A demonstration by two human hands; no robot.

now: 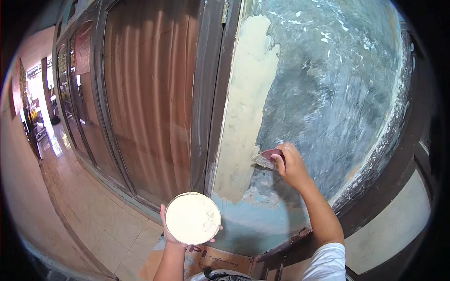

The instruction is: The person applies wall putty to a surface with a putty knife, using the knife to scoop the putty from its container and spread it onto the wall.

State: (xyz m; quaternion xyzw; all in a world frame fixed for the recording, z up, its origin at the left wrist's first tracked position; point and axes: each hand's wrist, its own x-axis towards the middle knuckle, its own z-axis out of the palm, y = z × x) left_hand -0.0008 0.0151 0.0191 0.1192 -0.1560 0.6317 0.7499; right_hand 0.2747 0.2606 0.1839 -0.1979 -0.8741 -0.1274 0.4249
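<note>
My left hand (172,240) supports a round, shallow dish (192,193) from below, its fingers curled around the sides. Smooth cream putty (192,218) covers most of its top. My right hand (293,165) grips a thin, flexible putty scraper (265,159) between thumb and fingers. The scraper's edge rests against the wall, at the right border of a tall cream putty band (248,93). That band runs beside the dark door frame. Right of it, the wall (323,103) is patchy grey-blue with white smears.
Left of the wall stands a dark-framed window (150,93) with a brown curtain behind it. Dark wooden trim (375,206) borders the wall at lower right. A printed cardboard sheet (220,262) lies below my hands, next to the tiled floor (103,220).
</note>
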